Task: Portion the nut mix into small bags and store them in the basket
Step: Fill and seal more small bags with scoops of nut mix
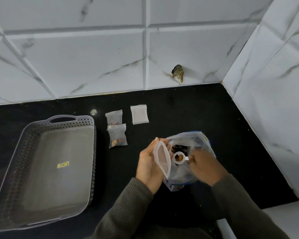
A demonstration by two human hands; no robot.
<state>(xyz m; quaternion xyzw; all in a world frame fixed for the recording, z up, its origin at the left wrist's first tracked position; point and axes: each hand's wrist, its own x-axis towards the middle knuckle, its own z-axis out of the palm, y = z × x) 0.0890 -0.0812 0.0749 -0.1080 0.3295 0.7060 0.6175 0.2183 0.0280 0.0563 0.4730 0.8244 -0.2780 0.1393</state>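
Note:
My left hand (149, 163) holds a small clear bag (161, 158) with its mouth spread open. Just right of it, my right hand (204, 165) pinches the handle of a small white scoop (179, 157) filled with nuts, level with the small bag's mouth. The scoop hangs over the large clear bag of nut mix (195, 140), which stands open on the black counter (214, 118). Two small bags holding nuts (117, 137) (114, 118) lie on the counter, one partly over the other. The grey basket (7, 169) sits at the left with nothing inside but a sticker.
A flat stack of small unused bags (139, 114) lies behind the nut mix bag. White marble-look tiled walls close off the counter at the back and on the right. A dark chipped spot (177, 71) marks the back wall.

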